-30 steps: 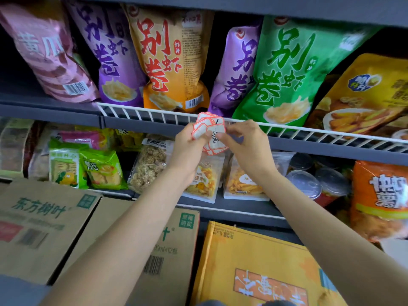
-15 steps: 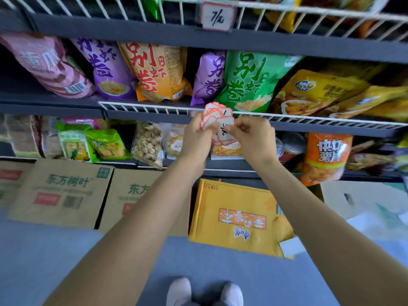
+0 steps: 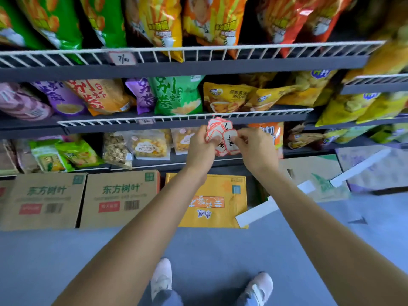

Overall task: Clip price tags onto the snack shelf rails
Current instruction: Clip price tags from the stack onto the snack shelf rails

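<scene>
2 tags clipped (image 3: 122, 58) | left hand (image 3: 199, 149): stack (image 3: 217, 129) | right hand (image 3: 257, 147): 1 tag (image 3: 230, 141)

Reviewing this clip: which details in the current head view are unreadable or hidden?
Head view only:
- How many tags are in the stack of price tags: they overlap, and the left hand covers the lower part.
- Price on the tag pinched by the right hand: partly covered by the fingers.
- Writing on the small clipped tag on the middle rail: too small and blurred.
- Top-shelf bags: cut off by the frame's upper edge.

Both hands (image 3: 202, 149) (image 3: 257, 149) raised, fingers pinched.
</scene>
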Available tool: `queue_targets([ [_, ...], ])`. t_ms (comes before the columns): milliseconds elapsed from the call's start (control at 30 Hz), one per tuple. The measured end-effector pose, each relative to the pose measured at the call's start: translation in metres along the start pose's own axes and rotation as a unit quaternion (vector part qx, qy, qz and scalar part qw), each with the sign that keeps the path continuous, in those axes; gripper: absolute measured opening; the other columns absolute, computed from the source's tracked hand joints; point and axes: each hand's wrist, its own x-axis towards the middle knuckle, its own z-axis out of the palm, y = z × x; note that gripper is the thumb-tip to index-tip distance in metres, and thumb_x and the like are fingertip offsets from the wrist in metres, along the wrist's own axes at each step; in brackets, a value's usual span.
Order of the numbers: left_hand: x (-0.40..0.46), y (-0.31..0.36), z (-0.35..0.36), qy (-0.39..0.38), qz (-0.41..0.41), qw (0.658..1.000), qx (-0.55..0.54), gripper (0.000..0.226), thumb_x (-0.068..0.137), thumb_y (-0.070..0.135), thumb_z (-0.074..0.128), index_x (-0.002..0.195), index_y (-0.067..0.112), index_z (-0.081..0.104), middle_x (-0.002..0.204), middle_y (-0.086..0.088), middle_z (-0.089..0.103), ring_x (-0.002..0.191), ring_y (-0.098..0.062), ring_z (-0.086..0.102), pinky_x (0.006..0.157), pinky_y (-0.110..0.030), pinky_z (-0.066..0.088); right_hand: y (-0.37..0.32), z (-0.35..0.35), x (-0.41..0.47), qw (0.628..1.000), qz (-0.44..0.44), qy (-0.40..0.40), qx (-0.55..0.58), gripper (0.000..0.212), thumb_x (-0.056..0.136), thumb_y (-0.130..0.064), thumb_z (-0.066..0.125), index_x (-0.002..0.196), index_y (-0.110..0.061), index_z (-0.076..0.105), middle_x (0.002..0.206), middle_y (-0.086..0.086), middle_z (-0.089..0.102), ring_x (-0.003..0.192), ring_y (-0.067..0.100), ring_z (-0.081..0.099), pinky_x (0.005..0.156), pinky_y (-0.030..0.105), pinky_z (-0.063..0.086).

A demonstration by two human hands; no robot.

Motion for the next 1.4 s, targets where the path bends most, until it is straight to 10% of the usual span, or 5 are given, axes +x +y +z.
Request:
queue_targets([
  [433, -0.039, 0.016, 0.17, 0.018, -0.056, 0.997, -0.048, 0.021, 0.094, 0.009, 0.051, 0.114, 0.015, 0.054, 0.116, -0.008, 0.064, 0.106, -0.022, 0.061, 0.091, -0.04, 0.053, 0.13, -0.12, 0.0, 0.998, 0.031, -0.012, 0.049, 0.02, 0.086, -0.022, 0.064, 0.073, -0.007, 0.062, 0.072, 0.008, 0.066, 0.07, 0.026, 0.061, 0.062, 0.038, 0.051],
  [800, -0.009, 0.033, 0.252, 0.01, -0.043, 0.999, -0.012, 0.017, 0.093, 0.012, 0.055, 0.107, 0.021, 0.053, 0.111, -0.005, 0.065, 0.102, -0.021, 0.064, 0.087, -0.039, 0.055, 0.2, -0.17, 0.042, 0.993, 0.057, -0.042, 0.095, 0.016, 0.087, -0.01, 0.06, 0.079, 0.002, 0.067, 0.066, 0.008, 0.063, 0.055, 0.015, 0.054, 0.051, 0.022, 0.044],
  [1233, 0.056, 0.064, 0.335, -0.049, -0.03, 0.996, -0.063, 0.02, 0.091, 0.006, 0.058, 0.091, 0.026, 0.053, 0.088, 0.009, 0.064, 0.075, 0.002, 0.065, 0.065, -0.012, 0.054, 0.259, -0.212, 0.135, 0.989, 0.087, -0.017, 0.119, 0.015, 0.08, -0.01, 0.068, 0.081, 0.005, 0.068, 0.077, 0.024, 0.067, 0.078, 0.041, 0.062, 0.07, 0.048, 0.052],
  [1400, 0.066, 0.062, 0.391, -0.029, -0.023, 0.998, -0.043, 0.02, 0.091, 0.004, 0.057, 0.093, 0.024, 0.053, 0.094, 0.002, 0.066, 0.084, -0.007, 0.066, 0.069, -0.017, 0.056, 0.301, -0.236, 0.149, 0.986, 0.117, 0.004, 0.115, 0.012, 0.081, -0.009, 0.067, 0.085, 0.002, 0.07, 0.078, 0.017, 0.07, 0.073, 0.032, 0.061, 0.066, 0.034, 0.048],
])
